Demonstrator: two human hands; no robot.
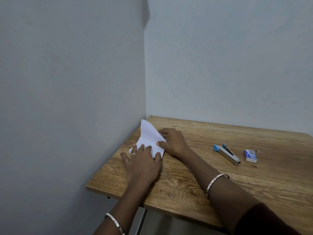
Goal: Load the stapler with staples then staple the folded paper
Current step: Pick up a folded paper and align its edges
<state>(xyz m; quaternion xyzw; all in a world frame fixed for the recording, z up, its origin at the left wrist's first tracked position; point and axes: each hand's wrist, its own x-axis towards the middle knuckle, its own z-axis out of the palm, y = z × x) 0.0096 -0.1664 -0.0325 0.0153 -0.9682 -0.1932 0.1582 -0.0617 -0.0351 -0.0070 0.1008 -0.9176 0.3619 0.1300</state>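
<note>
A white sheet of paper (149, 135) lies at the far left of the wooden table (194, 180), partly folded, with one flap raised towards the wall. My left hand (142, 162) rests flat on the paper's near part, fingers spread. My right hand (172, 141) grips the paper's right edge between thumb and fingers. A metal stapler (227, 152) with blue plastic ends lies to the right, its top swung open. Just right of it stands a small staple box (250, 155), blue and white. Both lie apart from my hands.
Grey walls (72, 99) meet in a corner right behind the paper, hard against the table's left and far edges. A tiny pale scrap (258, 151) lies beside the staple box. The table's near edge runs diagonally below my forearms.
</note>
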